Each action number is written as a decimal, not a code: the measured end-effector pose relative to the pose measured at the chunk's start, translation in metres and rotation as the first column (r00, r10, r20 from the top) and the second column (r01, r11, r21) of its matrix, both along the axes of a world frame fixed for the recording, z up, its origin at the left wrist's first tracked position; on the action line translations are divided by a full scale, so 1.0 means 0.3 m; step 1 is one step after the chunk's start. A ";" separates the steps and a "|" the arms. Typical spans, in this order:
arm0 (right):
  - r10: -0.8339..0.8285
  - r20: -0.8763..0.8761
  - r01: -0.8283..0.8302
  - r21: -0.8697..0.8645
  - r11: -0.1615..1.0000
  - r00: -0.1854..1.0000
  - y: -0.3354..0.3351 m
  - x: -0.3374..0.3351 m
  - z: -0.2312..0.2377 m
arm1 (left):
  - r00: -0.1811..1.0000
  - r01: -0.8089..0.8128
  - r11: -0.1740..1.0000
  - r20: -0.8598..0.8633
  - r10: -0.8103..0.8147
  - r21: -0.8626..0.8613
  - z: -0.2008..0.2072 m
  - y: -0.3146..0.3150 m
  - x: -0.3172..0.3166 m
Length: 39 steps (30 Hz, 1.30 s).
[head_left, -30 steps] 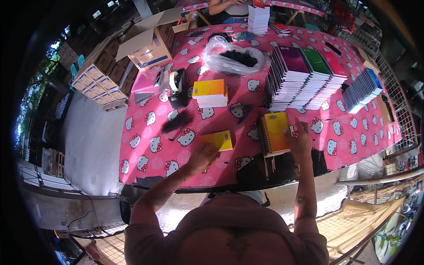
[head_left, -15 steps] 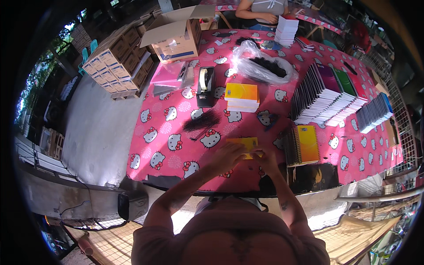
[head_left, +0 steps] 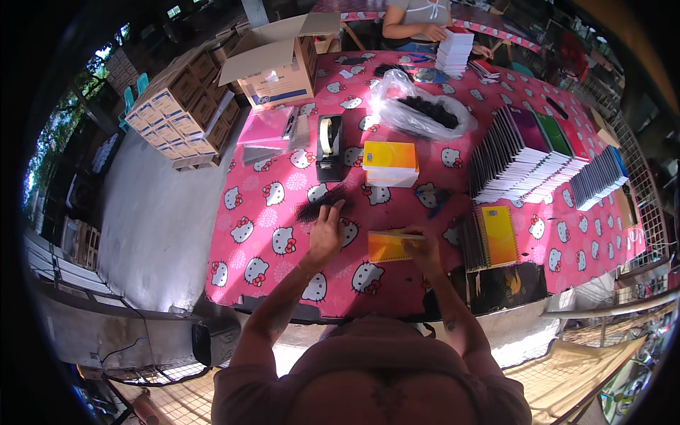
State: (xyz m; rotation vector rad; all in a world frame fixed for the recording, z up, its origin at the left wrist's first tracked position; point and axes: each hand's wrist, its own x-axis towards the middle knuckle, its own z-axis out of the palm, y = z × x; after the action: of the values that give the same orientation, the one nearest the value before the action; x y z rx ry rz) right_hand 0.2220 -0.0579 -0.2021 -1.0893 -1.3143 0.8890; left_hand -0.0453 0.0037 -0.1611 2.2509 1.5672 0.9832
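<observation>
My left hand is at the near side of a loose pile of black spiral binding coils. Its fingertips pinch at the coils, though exactly how many they have is too small to see. My right hand grips the right end of a small yellow-orange notebook, which rests on the table with its near long edge punched with holes. To the right of that hand stand spiral-bound yellow notebooks in a row. Unbound yellow notebooks are stacked beyond the coils.
A tape dispenser, pink sheets and a plastic bag of black coils lie farther back. Tall rows of spiral notebooks stand at right. An open carton sits at far left; another person works across the table.
My left hand has left the yellow notebook and moved left and away to the coil pile. My right hand keeps hold of the notebook.
</observation>
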 end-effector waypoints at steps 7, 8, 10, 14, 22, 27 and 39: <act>0.139 -0.089 -0.153 -0.170 0.974 0.986 0.019 0.021 0.008 | 0.958 0.167 0.974 0.259 -0.123 -0.156 0.119 -0.109 0.062; 0.145 -0.093 -0.161 -0.204 0.965 0.985 0.023 0.027 0.002 | 0.958 0.190 0.981 0.227 -0.178 -0.032 0.104 -0.103 0.064; 0.152 -0.090 -0.170 -0.237 0.957 0.984 0.030 0.034 -0.014 | 0.959 0.197 0.977 0.192 -0.210 0.084 0.075 -0.104 0.064; 0.162 -0.070 -0.172 -0.172 0.970 0.984 0.054 0.039 -0.028 | 0.973 0.129 0.990 0.185 -0.136 0.053 0.072 -0.105 0.083; 0.173 -0.131 -0.196 -0.198 0.960 0.976 0.032 0.033 -0.024 | 0.975 0.119 0.991 0.181 -0.127 0.053 0.056 -0.125 0.091; 0.151 -0.137 -0.175 -0.193 0.965 0.979 0.013 0.052 0.052 | 0.949 0.270 0.955 0.131 -0.285 0.125 0.075 -0.072 0.074; 0.208 -0.063 -0.215 -0.136 0.967 0.976 -0.063 0.058 0.226 | 0.857 0.514 0.858 0.031 -0.514 -0.012 0.357 -0.108 0.080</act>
State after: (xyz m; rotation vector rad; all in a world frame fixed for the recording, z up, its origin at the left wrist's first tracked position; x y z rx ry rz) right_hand 0.2392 -0.0769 -0.1342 -1.0414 -1.3608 1.1765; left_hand -0.0212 -0.0288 -0.0540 2.4324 0.8663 0.8254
